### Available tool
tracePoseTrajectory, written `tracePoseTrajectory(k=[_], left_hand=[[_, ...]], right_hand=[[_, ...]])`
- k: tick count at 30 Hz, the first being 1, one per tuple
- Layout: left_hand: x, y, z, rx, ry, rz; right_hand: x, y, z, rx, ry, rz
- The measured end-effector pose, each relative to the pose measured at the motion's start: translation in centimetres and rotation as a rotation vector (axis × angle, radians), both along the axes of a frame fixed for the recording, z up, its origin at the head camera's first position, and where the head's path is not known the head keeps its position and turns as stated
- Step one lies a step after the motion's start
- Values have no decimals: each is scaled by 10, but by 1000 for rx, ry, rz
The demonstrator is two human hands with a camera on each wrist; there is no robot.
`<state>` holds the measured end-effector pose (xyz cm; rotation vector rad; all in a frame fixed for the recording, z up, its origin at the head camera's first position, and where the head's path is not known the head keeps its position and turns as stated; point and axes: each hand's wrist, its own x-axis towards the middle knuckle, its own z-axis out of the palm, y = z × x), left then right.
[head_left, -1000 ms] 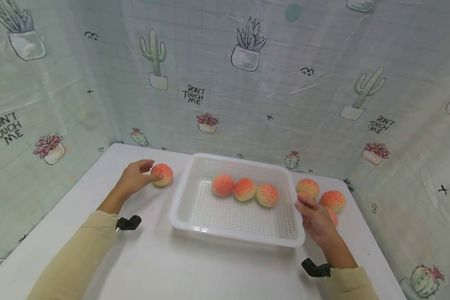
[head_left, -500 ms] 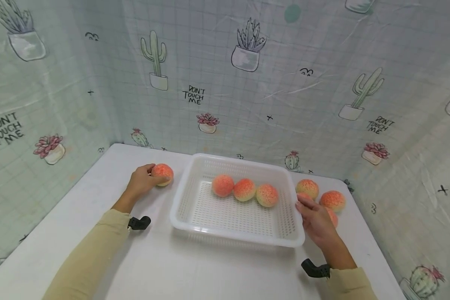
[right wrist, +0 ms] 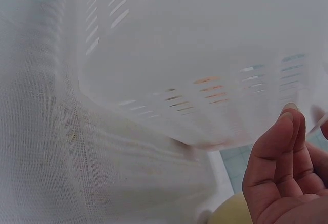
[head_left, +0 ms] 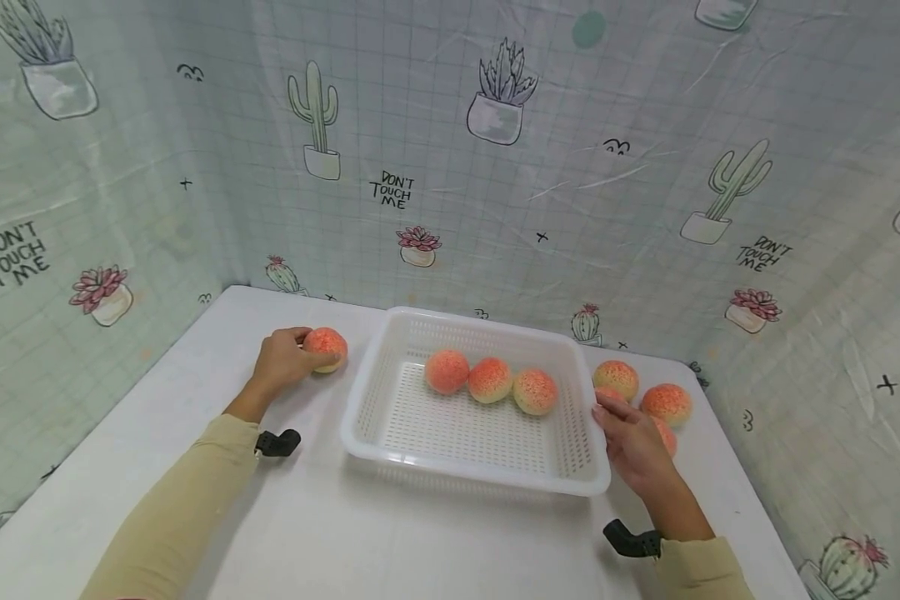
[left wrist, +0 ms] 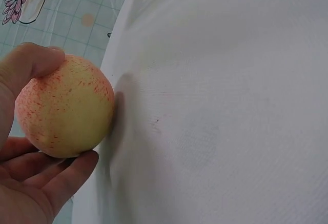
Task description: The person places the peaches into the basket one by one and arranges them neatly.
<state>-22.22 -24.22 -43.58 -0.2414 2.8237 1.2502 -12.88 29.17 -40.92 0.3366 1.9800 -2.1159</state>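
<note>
A peach [head_left: 325, 349], red above and yellow below, sits on the table left of the basket. My left hand [head_left: 282, 364] grips it from the side; in the left wrist view the thumb [left wrist: 43, 62] lies over one side of the peach [left wrist: 69, 108] and the fingers curl round the other. In the white plastic basket [head_left: 450, 471] three more peaches [head_left: 490, 380] lie in a row. My right hand [head_left: 636, 439] pinches the basket's right rim. Seen from the right wrist, curled fingers [right wrist: 279, 157] reach the rim beside the slotted wall [right wrist: 205, 55].
Several peaches [head_left: 667, 404] lie to the right of the basket, one partly hidden behind the right hand. The white table [head_left: 390, 550] is bounded at the back and sides by a cactus-print curtain [head_left: 450, 150].
My left hand has moved right and its fingers have closed round the peach, which stays in place. The right hand and the basket have kept their places.
</note>
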Motion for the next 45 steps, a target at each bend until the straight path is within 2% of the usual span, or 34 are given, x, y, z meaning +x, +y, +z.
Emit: tracePoseTrajectory(k=[8,26,45], left_hand=[[3,-5,10,-43,24,-18],[11,-6,36,-6,39,-44],[21,-2,60,-7,89,-103]], right_hand=[[-1,1,2,-18,-14,-6],[-3,1,1,34,3,8],[-4,3,-1,20,-2,4]])
